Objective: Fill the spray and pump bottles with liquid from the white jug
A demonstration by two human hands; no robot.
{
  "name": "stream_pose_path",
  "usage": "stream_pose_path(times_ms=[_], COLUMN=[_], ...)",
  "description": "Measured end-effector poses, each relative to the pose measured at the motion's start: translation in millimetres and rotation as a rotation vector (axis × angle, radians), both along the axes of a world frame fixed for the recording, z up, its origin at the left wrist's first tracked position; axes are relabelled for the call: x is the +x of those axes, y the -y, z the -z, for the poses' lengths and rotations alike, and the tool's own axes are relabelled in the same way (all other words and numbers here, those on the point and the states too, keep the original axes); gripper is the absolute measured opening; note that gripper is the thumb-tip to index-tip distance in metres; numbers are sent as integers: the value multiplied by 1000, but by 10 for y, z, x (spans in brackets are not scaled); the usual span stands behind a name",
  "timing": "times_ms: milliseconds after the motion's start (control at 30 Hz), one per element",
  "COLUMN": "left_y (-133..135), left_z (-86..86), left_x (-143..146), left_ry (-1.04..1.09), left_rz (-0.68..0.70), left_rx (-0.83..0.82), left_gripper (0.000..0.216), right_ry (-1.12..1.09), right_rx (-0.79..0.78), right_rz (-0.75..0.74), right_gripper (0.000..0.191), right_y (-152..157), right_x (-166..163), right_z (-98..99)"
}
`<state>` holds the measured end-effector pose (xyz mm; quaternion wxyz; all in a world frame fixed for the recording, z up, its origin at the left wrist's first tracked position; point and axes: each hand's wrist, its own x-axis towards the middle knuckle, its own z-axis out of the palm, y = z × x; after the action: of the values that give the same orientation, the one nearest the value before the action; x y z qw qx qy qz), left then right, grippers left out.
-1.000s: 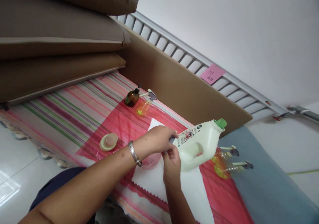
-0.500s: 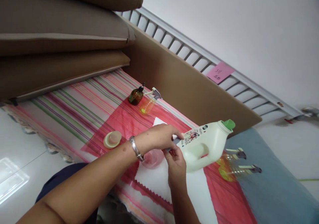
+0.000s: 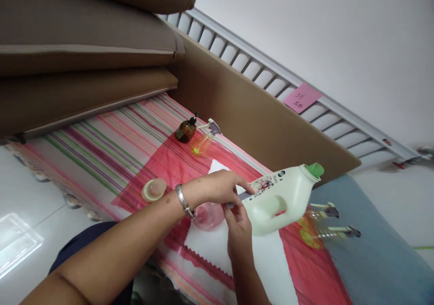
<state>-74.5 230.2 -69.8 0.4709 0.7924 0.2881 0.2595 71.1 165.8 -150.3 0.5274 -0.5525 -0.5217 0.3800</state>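
On the white cloth [image 3: 217, 253] sits a see-through pink bottle [image 3: 207, 216], its upper part hidden by my fingers. A grey piece [image 3: 244, 196], coloured like the trigger heads of the other spray bottles, shows between my hands. My left hand [image 3: 225, 187], below a silver bracelet, closes over it from above with the index finger stretched out. From below, my right hand [image 3: 239, 221] pinches at the same piece with thumb and fingers. Just beyond them is a pale green jug [image 3: 288, 201] with a green spout and a flowered label.
Yellow-bottomed spray bottles [image 3: 313, 237] stand at the right, another spray bottle [image 3: 202, 144] beside a brown pump bottle [image 3: 186, 131] at the back. A round cream lid-like piece [image 3: 153, 190] lies left on the red sheet [image 3: 176, 160]. A brown board [image 3: 237, 110] rises behind.
The view has shifted slightly, so the scene's right side sits a little farther right. Both hands keep nearly the same place and grip.
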Motion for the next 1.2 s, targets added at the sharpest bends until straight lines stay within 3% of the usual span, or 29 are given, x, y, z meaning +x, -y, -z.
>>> stream_pose_path(times_ms=[400,567,700,833,967,1200], left_y=[-60,-46,-31,-13,4,6], left_z=[94,78,59,33,13,23], left_x=[25,27,22,19,8,8], left_ry=[66,49,46,48,34,36], left_rz=[60,47,54,53,48,72], left_rx=[18,-9,-36,-43,-41,-29], left_gripper=[49,50,48,48,47,47], right_ry=[52,64,39,24,37,37], right_rx=[-32,-31,-39,-45,-45,-59], right_rz=[39,-11,42,-10,67,12], right_gripper=[50,52,58,53,59,59], right_y=[31,42,50,61,57,87], right_x=[41,27,11,6,6,-9], right_z=[4,-9,-13,-14,-14,-60])
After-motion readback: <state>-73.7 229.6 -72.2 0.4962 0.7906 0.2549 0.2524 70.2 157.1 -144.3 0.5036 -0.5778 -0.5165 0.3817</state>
